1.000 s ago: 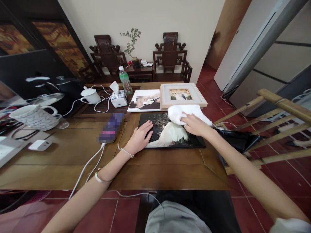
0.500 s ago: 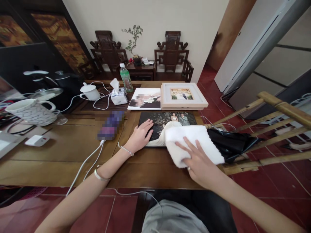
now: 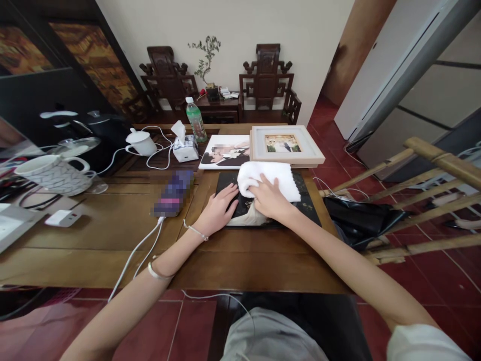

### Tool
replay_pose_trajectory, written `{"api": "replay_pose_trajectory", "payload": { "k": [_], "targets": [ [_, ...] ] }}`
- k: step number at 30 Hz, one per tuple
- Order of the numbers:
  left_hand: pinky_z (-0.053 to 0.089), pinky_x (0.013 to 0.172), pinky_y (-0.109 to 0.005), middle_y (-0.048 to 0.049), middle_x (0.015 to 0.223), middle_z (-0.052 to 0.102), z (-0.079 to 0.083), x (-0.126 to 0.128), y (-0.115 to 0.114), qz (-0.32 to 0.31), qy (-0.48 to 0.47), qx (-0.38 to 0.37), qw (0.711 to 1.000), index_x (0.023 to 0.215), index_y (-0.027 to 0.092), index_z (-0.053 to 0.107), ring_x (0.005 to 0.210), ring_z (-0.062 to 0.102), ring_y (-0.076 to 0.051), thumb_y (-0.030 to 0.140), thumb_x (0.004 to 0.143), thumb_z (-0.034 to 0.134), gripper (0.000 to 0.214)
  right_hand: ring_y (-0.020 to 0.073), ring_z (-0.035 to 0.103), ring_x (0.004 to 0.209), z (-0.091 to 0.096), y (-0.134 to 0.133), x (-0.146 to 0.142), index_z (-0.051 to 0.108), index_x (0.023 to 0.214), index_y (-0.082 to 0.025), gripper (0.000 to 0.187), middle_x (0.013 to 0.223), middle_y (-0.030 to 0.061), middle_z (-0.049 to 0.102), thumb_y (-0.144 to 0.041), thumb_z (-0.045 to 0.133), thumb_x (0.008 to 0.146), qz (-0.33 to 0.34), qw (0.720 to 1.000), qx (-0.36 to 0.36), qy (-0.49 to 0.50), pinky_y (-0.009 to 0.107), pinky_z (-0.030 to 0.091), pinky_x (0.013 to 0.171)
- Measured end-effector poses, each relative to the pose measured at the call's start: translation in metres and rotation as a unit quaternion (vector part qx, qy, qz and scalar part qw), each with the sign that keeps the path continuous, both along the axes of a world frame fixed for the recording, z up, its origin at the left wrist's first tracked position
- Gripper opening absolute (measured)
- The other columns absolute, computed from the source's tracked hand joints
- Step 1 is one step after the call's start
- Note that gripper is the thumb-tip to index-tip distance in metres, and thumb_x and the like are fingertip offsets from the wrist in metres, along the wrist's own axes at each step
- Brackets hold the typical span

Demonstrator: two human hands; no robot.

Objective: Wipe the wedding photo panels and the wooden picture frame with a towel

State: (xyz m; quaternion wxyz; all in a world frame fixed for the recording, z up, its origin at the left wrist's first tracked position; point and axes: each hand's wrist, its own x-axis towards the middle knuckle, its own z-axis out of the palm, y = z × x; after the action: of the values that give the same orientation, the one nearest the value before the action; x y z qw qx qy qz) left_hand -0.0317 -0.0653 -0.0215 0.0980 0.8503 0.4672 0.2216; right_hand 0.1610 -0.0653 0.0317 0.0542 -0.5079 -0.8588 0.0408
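A dark photo panel lies flat on the wooden table in front of me. My left hand rests on its left edge, palm down with the fingers stretched out. On top of the panel is a folded white towel, which covers the upper middle of the picture. My right hand presses on the towel, gripping its left part with curled fingers while others lie spread over it.
Behind the panel lie a white photo print and a framed photo. Leftward are a phone on a cable, a tissue box, a bottle, a lidded cup and a mug. A bamboo chair stands at right.
My right hand has moved the towel left and away from me, from the panel's right side to its upper middle. My left hand stays at the left edge.
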Motion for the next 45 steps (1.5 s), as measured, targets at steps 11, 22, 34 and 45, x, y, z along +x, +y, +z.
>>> {"api": "replay_pose_trajectory", "payload": {
  "k": [11, 22, 34, 45],
  "targets": [
    [0.036, 0.109, -0.047, -0.0093, 0.145, 0.047, 0.002, 0.002, -0.002, 0.007, 0.011, -0.001, 1.0, 0.134, 0.019, 0.049, 0.139, 0.036, -0.022, 0.025, 0.095, 0.039, 0.04, 0.0442, 0.012, 0.142, -0.01, -0.097, 0.015, 0.072, 0.105, -0.018, 0.043, 0.155, 0.0084, 0.03, -0.004, 0.04, 0.081, 0.041, 0.999, -0.029, -0.02, 0.074, 0.013, 0.106],
    [0.033, 0.112, -0.048, -0.0125, 0.145, 0.046, 0.002, 0.004, -0.003, 0.015, -0.064, -0.018, 0.998, 0.137, 0.014, 0.046, 0.138, 0.038, -0.023, 0.031, 0.098, 0.031, 0.045, 0.0409, 0.016, 0.142, -0.005, -0.073, 0.017, 0.067, 0.115, -0.019, 0.05, 0.153, 0.0067, 0.034, -0.002, 0.038, 0.078, 0.009, 1.0, -0.021, -0.01, 0.074, 0.018, 0.105],
    [0.025, 0.117, -0.044, -0.0122, 0.15, 0.038, 0.007, -0.005, -0.003, 0.037, -0.242, 0.042, 0.969, 0.145, 0.014, 0.037, 0.141, 0.031, -0.026, 0.054, 0.098, 0.024, 0.063, 0.0409, 0.014, 0.143, -0.012, -0.059, -0.025, 0.072, 0.098, -0.018, 0.038, 0.151, 0.0056, 0.038, -0.005, 0.041, 0.082, 0.151, 0.988, -0.013, 0.031, 0.074, 0.011, 0.107],
    [0.036, 0.11, -0.048, -0.0166, 0.147, 0.042, -0.002, 0.002, -0.001, 0.03, -0.032, 0.008, 0.999, 0.14, 0.009, 0.041, 0.138, 0.037, -0.027, 0.029, 0.097, 0.034, 0.048, 0.033, 0.027, 0.14, -0.008, -0.041, 0.032, 0.065, 0.11, -0.012, 0.047, 0.134, 0.0169, 0.056, -0.002, 0.039, 0.073, -0.051, 0.996, -0.008, 0.071, 0.064, 0.019, 0.109]
  ]
}}
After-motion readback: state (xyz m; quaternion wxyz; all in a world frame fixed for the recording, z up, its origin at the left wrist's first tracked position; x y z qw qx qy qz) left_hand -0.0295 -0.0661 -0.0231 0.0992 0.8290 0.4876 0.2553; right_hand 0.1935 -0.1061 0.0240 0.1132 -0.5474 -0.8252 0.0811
